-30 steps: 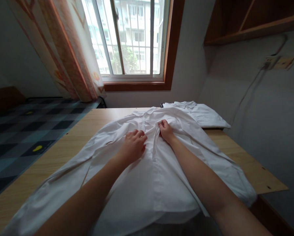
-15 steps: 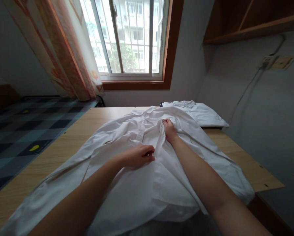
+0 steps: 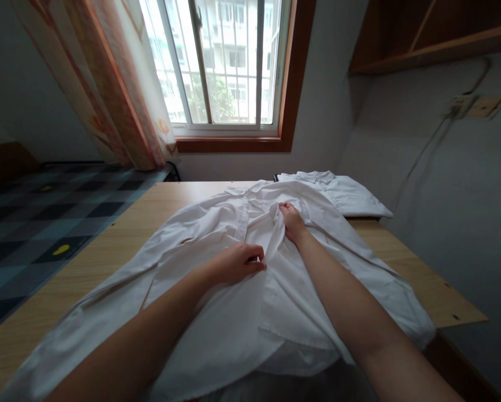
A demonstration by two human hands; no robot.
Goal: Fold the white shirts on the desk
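Note:
A white shirt [image 3: 217, 329] lies spread over the wooden table, collar towards the window and hem towards me. Its front is partly open, with the two front edges running down the middle. My right hand [image 3: 291, 219] pinches the right front edge at chest height and lifts the cloth into a fold. Lower down, my left hand [image 3: 244, 261] has its thumb and fingertips closed at the other front edge, gripping the cloth there. The sleeves drape outwards to both sides.
A folded white shirt [image 3: 342, 195] lies at the table's back right corner. The pale wooden table [image 3: 183, 192] stands beside a bed with a checked cover [image 3: 78, 206]. Behind are a curtain [image 3: 120, 84] and a barred window [image 3: 225, 72]. A cable [image 3: 422, 151] hangs from the wall socket.
Both hands stay almost in place on the shirt's front edges. The left hand has risen very slightly, and the view has shifted a little.

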